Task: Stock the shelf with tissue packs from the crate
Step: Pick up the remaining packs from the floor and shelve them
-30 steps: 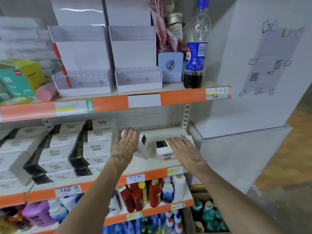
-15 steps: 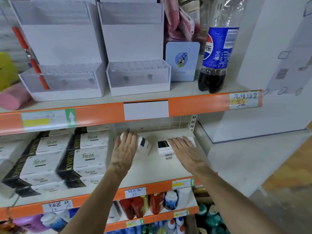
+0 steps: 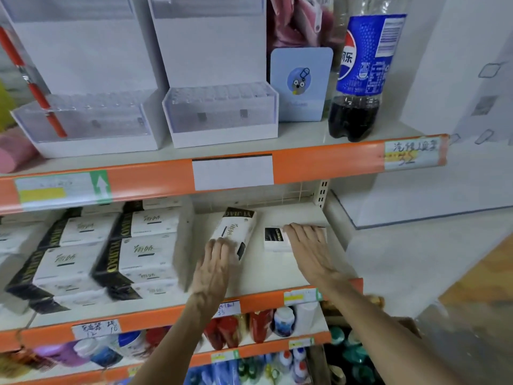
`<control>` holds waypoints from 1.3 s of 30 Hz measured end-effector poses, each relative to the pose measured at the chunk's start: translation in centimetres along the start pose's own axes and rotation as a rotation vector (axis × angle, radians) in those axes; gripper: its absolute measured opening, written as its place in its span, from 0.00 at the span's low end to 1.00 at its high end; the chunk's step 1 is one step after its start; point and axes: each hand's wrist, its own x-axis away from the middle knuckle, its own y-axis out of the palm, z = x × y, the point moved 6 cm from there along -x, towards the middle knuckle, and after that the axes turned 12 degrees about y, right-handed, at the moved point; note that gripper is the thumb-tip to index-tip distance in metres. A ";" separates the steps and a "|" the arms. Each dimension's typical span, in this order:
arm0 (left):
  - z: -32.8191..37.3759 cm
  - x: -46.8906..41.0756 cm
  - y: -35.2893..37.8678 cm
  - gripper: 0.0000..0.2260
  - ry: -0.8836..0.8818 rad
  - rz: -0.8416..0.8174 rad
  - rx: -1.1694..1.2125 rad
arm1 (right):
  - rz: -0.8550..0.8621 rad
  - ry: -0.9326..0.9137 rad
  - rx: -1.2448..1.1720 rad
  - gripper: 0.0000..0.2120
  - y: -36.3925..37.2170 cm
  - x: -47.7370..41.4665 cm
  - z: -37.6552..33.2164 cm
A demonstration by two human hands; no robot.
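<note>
Two white tissue packs with black ends lie on the bare right part of the middle shelf (image 3: 266,273). The left tissue pack (image 3: 236,226) points lengthwise toward the back wall, and my left hand (image 3: 215,268) has its fingers curled on its near end. The right tissue pack (image 3: 273,238) lies flat, with my right hand (image 3: 308,251) spread over its top, fingers together. Stacked tissue packs (image 3: 138,254) of the same kind fill the shelf's left side. The crate is out of view.
The upper shelf holds two white display boxes (image 3: 222,112), a blue card (image 3: 301,84) and a cola bottle (image 3: 358,79). Bottles (image 3: 258,326) crowd the lower shelves. A white board (image 3: 458,107) stands to the right of the shelving.
The view has moved closer to the shelf. The left tissue pack has turned lengthwise and slid deeper, my left hand now at its near end. My right hand stays on its pack.
</note>
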 end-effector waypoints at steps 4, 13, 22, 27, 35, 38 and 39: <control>-0.2 -0.3 -0.3 0.25 0.001 -0.016 -0.038 | 0.073 0.036 -0.030 0.25 0.5 1.1 0.0; -0.7 -1.7 0.3 0.21 -0.005 -0.077 -0.065 | 0.018 -0.032 -0.098 0.16 1.4 3.1 0.0; 1.5 -1.9 -2.2 0.24 0.118 -0.136 -0.120 | -0.085 0.083 -0.107 0.34 2.4 1.5 1.1; 2.3 -2.8 -1.4 0.23 0.056 -0.250 0.183 | -0.121 0.090 -0.142 0.33 3.0 0.1 1.2; -2.5 -3.4 -0.6 0.39 0.141 -0.225 0.141 | -0.273 0.271 -0.142 0.40 2.3 -1.2 -1.0; -2.7 -3.2 0.7 0.35 0.121 -0.222 0.011 | -0.302 0.324 -0.043 0.35 2.4 -1.3 -2.2; -2.5 -3.4 0.8 0.34 0.107 -0.180 -0.024 | -0.300 0.336 -0.023 0.32 2.4 -1.3 -2.5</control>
